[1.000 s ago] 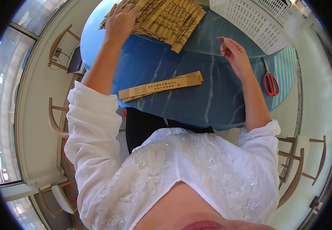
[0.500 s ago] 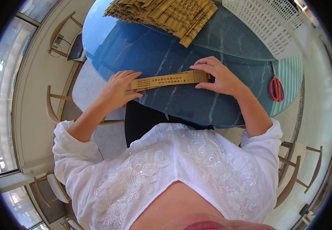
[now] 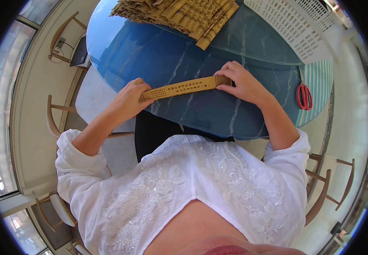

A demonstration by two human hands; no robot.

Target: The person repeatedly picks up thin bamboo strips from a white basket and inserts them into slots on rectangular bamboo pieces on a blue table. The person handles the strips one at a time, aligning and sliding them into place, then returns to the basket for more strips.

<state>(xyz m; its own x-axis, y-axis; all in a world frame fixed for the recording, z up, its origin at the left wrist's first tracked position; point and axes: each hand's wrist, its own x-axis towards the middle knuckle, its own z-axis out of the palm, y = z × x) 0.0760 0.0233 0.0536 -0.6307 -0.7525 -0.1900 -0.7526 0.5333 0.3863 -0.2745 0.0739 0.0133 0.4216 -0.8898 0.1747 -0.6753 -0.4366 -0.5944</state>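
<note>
Colours and patterns you had in view

You held a tan-yellow flat cardboard strip (image 3: 184, 87) printed with rows of small dark characters and a dotted grid at one end. The round table (image 3: 167, 55) under it was deep blue with thin white marble veining. The stack of matching strips (image 3: 179, 15) at the far edge was the same tan-yellow. The basket (image 3: 296, 27) was white with a regular perforated lattice. The scissors (image 3: 304, 96) had red handles and lay on a mat (image 3: 317, 91) striped teal and white. Your blouse (image 3: 184, 187) was white with embroidered floral motifs.
</note>
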